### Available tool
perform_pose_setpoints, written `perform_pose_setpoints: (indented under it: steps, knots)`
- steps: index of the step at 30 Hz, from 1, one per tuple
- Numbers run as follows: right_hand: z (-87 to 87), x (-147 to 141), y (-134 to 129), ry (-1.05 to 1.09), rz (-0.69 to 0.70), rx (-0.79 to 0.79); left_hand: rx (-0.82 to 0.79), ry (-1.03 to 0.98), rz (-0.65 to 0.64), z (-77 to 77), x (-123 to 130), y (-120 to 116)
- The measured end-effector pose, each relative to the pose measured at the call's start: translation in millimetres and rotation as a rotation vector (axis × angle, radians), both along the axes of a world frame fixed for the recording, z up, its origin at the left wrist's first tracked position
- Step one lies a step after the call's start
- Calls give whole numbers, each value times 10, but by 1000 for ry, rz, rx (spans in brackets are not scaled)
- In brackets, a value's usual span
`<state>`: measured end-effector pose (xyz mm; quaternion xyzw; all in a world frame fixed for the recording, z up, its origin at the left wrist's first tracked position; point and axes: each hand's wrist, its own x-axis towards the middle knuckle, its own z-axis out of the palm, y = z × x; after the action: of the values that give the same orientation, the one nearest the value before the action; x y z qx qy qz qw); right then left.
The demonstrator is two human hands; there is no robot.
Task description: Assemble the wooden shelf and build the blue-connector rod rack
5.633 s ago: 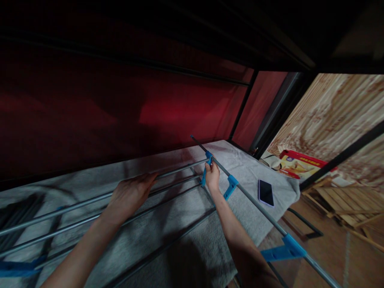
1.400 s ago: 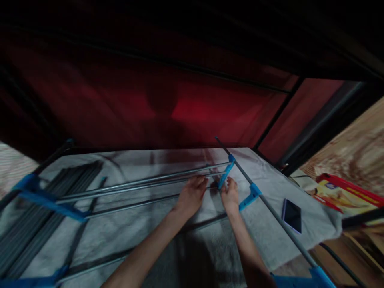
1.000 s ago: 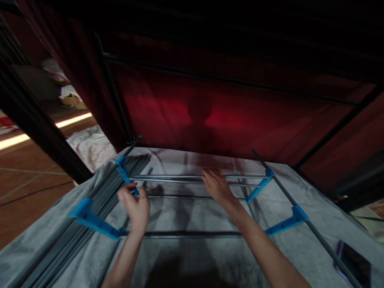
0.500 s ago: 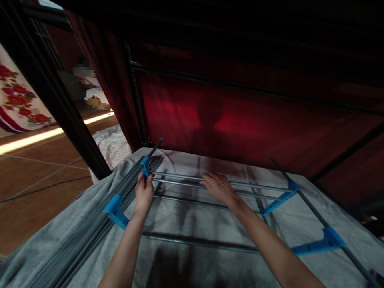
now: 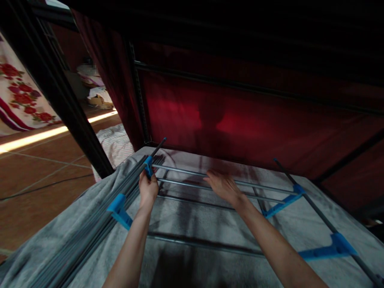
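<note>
**Metal rack (image 5: 186,184) lies on grey blanket (image 5: 225,228), one corner held**

At the far left, a flowered cloth (image 5: 22,94) shows beyond a black post (image 5: 70,112). Nearer, a bundle of grey tubes (image 5: 81,236) lies along the left part of the blanket, just beside the near left bracket (image 5: 118,210), which is blue.

To the right of it, the left hand (image 5: 148,189) grips the lower part of the far left bracket (image 5: 148,163), with thumb and fingers around it. In the middle, the right hand (image 5: 222,186) is laid across the far rod (image 5: 183,171), fingers bent; how firmly it holds, I cannot tell. The middle rod (image 5: 186,184) passes just in front.

On the right are the far right bracket (image 5: 283,203) and the near right bracket (image 5: 333,248), both on the right pole (image 5: 319,214).

In my judgement, the weak point is the joints. If the left hand pushes or twists the bracket unevenly, a rod may slip out at the right, where no hand supports it. Whether the middle rod sits fully there, I cannot tell. The soft blanket may also let the rack tilt, and then the rods lose their line.
</note>
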<state>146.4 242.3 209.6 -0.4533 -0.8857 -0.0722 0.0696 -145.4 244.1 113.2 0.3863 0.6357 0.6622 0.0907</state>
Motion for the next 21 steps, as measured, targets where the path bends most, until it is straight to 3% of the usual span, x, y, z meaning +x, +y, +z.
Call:
perform_pose_setpoints:
  steps: [8,14,17,21]
  knots:
    - [-24,46,-5,2,-4,2,72,-215,-55,66,29,79]
    - [37,51,2,99,23,-108,66,-168,-48,89,19,71]
    - [104,-210,47,193,105,-194,87,-124,-32,53,16,115]
    - [124,-940,161,293,230,-250,64,-17,16,21,16,127]
